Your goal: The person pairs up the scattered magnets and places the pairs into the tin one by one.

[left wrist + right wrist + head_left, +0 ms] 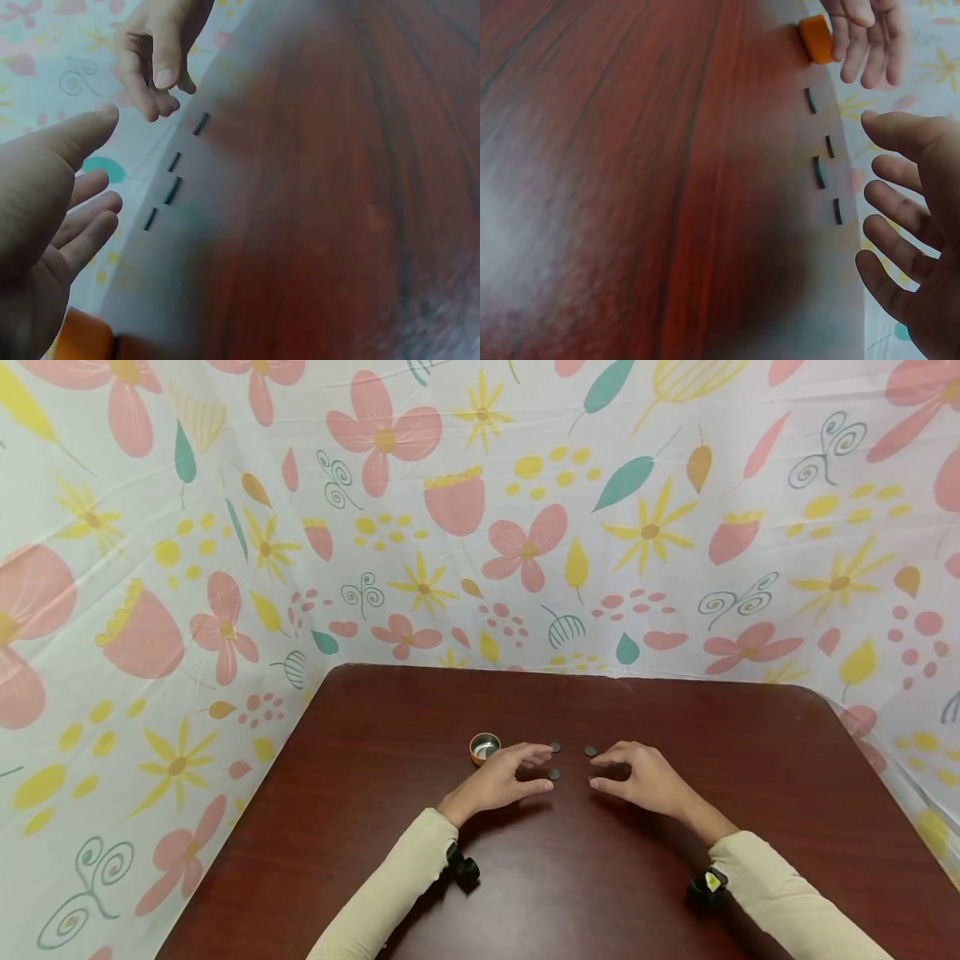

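Several small dark flat discs lie apart on the table, among them a near disc (553, 774), a far-left disc (555, 747) and a far-right disc (590, 751). My left hand (491, 783) hovers on their left, fingers extended and thumb apart, holding nothing. Opposite it, my right hand (651, 779) is held with spread, slightly bent fingers and nothing in them; it partly hides another disc. Just behind the left hand stands a small round container (472, 749), orange outside and shiny metal inside. From the left wrist, the discs (173, 190) appear edge-on as thin dark strips.
The dark reddish-brown wooden table (420, 710) has rounded far corners. A white cloth (465, 560) with flowers and leaves hangs behind it and along its sides. Black wrist cameras (462, 867) sit at the cuffs of the cream sleeves (390, 885).
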Demonstrator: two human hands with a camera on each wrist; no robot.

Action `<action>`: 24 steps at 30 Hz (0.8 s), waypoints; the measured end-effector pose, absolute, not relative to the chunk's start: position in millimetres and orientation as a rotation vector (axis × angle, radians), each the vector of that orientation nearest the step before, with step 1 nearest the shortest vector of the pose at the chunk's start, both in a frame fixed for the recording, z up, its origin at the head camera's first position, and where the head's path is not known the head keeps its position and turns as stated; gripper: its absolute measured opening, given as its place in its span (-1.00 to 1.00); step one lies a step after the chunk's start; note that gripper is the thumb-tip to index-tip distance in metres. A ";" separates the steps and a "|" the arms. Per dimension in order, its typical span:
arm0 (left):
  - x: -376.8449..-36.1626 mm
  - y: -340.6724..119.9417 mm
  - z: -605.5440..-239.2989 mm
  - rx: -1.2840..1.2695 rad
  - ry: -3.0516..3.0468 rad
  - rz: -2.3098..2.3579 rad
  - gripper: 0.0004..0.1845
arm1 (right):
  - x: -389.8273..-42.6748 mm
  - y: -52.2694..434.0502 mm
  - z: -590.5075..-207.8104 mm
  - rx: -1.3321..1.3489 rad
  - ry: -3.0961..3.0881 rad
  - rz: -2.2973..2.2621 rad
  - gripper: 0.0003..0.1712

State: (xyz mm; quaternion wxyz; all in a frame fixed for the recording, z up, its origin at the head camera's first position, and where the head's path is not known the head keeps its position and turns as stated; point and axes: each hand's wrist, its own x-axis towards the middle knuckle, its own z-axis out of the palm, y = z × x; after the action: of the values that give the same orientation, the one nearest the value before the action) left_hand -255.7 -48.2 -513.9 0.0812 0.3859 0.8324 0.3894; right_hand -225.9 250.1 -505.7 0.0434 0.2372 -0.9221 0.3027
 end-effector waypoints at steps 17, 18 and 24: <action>-268.0 -37.8 -539.8 1.083 2.598 1.018 -0.47 | -229.3 251.9 -520.1 0.711 -2.840 0.920 -0.66; -268.2 -36.7 -540.2 1.083 2.604 1.010 -0.48 | -229.7 252.1 -520.8 0.715 -2.841 0.914 -0.67; -268.4 -31.7 -541.5 1.056 2.627 1.014 -0.56 | -231.9 252.3 -524.0 0.730 -2.839 0.893 -0.77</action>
State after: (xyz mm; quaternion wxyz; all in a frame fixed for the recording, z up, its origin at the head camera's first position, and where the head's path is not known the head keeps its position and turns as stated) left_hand -268.4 -31.7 -541.5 0.0672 0.3505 0.8715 0.3364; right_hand -231.9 252.3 -524.0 0.0384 0.2381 -0.9258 0.2911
